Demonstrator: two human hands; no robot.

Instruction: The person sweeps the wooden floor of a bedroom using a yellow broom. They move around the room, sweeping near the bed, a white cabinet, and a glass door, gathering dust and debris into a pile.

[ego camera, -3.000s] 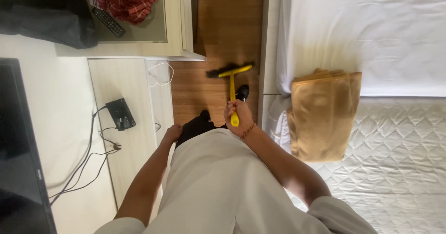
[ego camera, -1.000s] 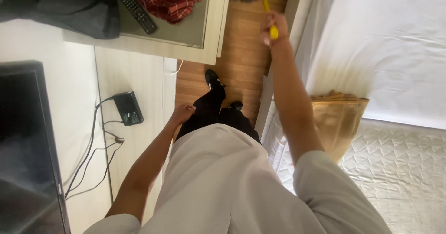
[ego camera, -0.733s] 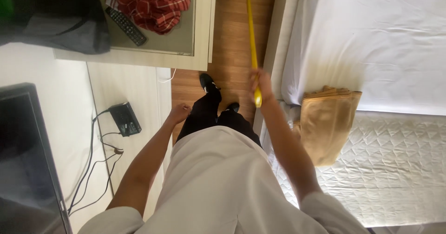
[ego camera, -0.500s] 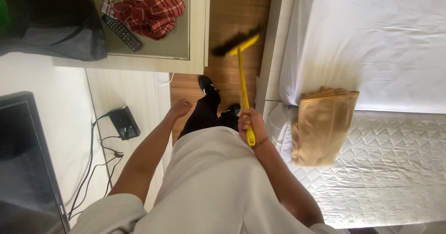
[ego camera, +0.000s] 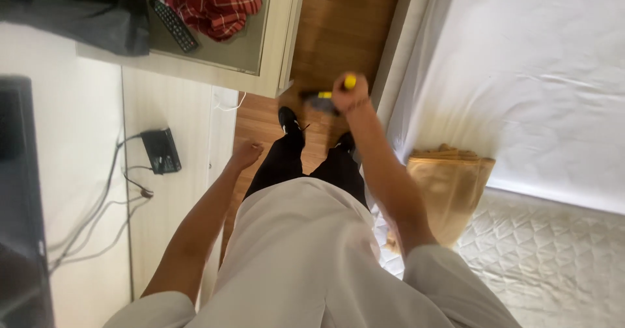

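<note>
Broom point(ego camera: 322, 100) was gripped by its yellow handle in the right hand point(ego camera: 346, 94), fist closed, the dark head blurred low over the wood floor point(ego camera: 345, 28) just ahead of two black shoes. Left hand point(ego camera: 245, 153) hung loosely curled, nothing held, beside one desk point(ego camera: 166, 250). One remote point(ego camera: 174, 25), one plaid cloth point(ego camera: 215, 2), one tan folded cloth point(ego camera: 449, 188) on one bed point(ego camera: 521, 94) were seen.

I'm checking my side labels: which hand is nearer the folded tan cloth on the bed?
The right hand. It grips a yellow broom handle over the wood floor, beside the bed edge above the tan cloth. The left hand hangs empty across the legs, near the cabinet.
</note>
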